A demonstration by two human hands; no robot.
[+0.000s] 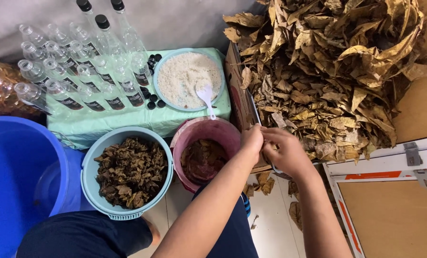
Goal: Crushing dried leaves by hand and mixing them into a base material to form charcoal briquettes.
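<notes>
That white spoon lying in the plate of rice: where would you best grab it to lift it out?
Take the white spoon by its handle, which sticks out over the near rim of the light blue plate toward the pink bucket. Coming from that near side seems best: the handle end is free of rice, while the bowl end rests on the rice.
</notes>
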